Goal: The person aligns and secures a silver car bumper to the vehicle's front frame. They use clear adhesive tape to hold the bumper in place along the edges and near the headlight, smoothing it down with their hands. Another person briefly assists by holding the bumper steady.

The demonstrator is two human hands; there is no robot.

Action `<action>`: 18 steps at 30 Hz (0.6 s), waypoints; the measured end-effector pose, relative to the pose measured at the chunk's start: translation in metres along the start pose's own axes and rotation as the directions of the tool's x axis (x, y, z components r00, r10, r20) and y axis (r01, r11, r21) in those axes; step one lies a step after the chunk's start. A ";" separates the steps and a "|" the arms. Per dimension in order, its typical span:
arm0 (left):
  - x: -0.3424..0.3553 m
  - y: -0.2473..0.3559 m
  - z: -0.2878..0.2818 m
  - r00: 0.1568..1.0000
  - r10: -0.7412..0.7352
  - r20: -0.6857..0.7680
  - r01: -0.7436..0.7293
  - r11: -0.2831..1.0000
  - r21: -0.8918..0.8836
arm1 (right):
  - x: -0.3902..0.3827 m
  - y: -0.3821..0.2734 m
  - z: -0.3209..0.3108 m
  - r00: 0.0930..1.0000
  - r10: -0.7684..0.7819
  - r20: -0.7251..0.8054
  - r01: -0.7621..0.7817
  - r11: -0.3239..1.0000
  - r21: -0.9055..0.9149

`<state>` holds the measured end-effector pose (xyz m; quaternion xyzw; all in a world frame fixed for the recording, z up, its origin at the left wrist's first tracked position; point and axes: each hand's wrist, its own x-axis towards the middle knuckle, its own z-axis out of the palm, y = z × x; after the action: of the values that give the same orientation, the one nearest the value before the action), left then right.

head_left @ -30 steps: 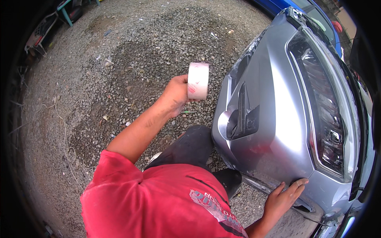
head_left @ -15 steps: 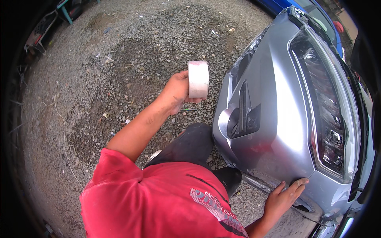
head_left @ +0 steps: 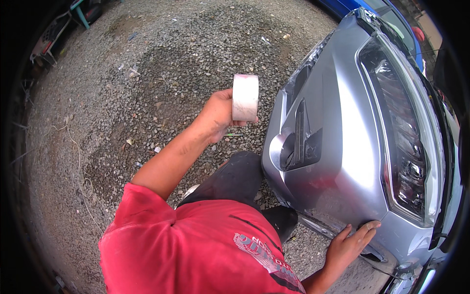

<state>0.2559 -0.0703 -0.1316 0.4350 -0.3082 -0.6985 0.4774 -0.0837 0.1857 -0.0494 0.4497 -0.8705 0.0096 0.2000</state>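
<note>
In my left hand [head_left: 219, 113] is a short white cylinder [head_left: 245, 98], turned on its side, with pinkish and grey smudges; whether it is a tape roll or a tub I cannot tell. My fingers grip it from its left side, apart from the car. Flat on the corner of the silver car's front bumper [head_left: 313, 188] rests my right hand [head_left: 348, 247], fingers spread and nothing in it. Its fingertips lie just below the headlight [head_left: 399, 132]. Farther forward on the bumper is a dark vent opening [head_left: 304, 142] with a round silver recess beside it.
Gravel ground [head_left: 147, 88] spreads to my left, with a thin pale cord [head_left: 80, 161] on it. Behind the silver car stands a blue car [head_left: 342, 6]. Dark frame-like pieces [head_left: 51, 36] sit at the far left. My bent leg [head_left: 230, 179] is close to the bumper.
My left hand and the white cylinder have shifted very slightly, the cylinder turning a little. My right hand stays on the bumper.
</note>
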 end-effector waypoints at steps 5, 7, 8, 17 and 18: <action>-0.004 0.001 0.002 1.000 0.004 0.025 -0.004 1.000 0.012 | 0.000 0.000 -0.001 1.000 -0.009 -0.007 0.009 1.000 0.007; -0.005 0.002 0.003 0.999 -0.011 0.041 0.013 0.999 -0.045 | 0.000 -0.001 -0.002 1.000 -0.002 -0.005 0.002 1.000 0.013; -0.006 0.003 0.003 0.999 -0.015 0.048 0.017 0.999 -0.041 | 0.000 -0.001 -0.002 1.000 -0.010 -0.013 0.010 1.000 0.009; -0.012 0.003 0.007 0.991 -0.059 0.121 0.068 0.995 -0.071 | 0.000 -0.005 -0.003 1.000 -0.001 -0.009 0.001 1.000 -0.007; -0.014 0.004 0.008 0.990 -0.057 0.128 0.066 0.995 -0.069 | 0.000 -0.004 -0.001 1.000 -0.012 -0.016 0.012 1.000 -0.027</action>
<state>0.2524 -0.0587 -0.1208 0.3817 -0.2985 -0.7498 0.4506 -0.0798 0.1833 -0.0488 0.4520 -0.8662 0.0003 0.2130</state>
